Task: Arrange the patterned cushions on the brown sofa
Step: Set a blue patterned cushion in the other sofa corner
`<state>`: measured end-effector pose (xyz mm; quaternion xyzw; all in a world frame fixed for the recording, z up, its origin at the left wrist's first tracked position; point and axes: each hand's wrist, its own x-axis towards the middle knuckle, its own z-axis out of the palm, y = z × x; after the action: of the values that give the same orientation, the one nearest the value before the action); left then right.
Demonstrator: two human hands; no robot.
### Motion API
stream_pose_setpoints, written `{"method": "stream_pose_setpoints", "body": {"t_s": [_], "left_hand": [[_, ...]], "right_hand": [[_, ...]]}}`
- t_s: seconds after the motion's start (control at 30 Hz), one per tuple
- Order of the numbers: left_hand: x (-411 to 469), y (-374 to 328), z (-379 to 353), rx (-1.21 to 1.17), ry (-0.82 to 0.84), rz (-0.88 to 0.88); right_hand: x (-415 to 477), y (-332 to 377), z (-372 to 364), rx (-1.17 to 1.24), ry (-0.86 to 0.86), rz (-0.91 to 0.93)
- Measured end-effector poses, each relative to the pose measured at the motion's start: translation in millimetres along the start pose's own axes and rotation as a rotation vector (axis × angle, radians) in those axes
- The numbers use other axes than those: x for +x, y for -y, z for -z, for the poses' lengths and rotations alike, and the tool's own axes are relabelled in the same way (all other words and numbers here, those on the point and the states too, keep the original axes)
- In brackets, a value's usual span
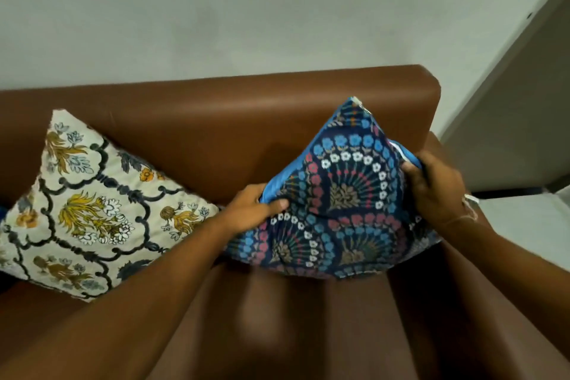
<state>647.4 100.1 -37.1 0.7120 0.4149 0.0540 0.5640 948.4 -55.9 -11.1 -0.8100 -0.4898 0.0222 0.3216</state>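
I've got the blue cushion [336, 194] gripped w/ both hands. It's dark blue w/ fan-shaped rings of blue, pink and white flowers, stood on a corner like a diamond, top corner leaning toward the backrest of the brown sofa [246, 120]. Its lower part sits at the right end of the seat, right beside the sofa's right armrest.

My left hand [253, 210] is pinching the cushion's left corner: thumb on the front face, other fingers curled behind the plain blue edge, so closed tight on fabric. My right hand [435, 188] is clamped on the right corner near the zip side, fingers wrapped over the edge, thumb in front. A thin pale string [470, 203] is tied at that wrist.

Left of the blue cushion, apart from it w/ my left hand in the gap between them, the cream cushion [92, 207] rests tilted against the backrest; it has yellow flowers and dark scrolled outlines.

Behind the sofa is a plain grey wall [216, 9]. Right of the armrest I see pale floor [524, 225]; can't tell more there.
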Motion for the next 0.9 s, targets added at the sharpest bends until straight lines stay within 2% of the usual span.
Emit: {"method": "stream_pose_setpoints", "body": {"t_s": [0.17,0.37,0.43,0.5,0.6,0.67,0.8,0.9], "left_hand": [[41,3,-14,0.337,-0.242,-0.014],[26,7,-30,0.502,-0.364,-0.084],[15,1,-19,0.52,-0.369,-0.103],[3,-7,-4,0.557,-0.38,-0.123],[-19,-15,31,0.639,-0.454,-0.199],[-35,-19,61,0.686,-0.533,-0.258],[-86,-16,148,0.733,-0.732,-0.275],[-136,2,224,0.774,-0.8,-0.267]], "right_hand": [[21,-21,-48,-0.017,-0.007,-0.1],[22,-30,-57,-0.112,0.03,-0.204],[25,-21,-48,-0.087,-0.014,-0.278],[22,-3,-37,0.012,-0.135,-0.319],[19,41,-26,0.167,-0.335,-0.294],[20,81,-26,0.229,-0.391,-0.239],[25,188,-47,0.29,-0.342,-0.048],[24,278,-72,0.263,-0.268,0.083]]}}
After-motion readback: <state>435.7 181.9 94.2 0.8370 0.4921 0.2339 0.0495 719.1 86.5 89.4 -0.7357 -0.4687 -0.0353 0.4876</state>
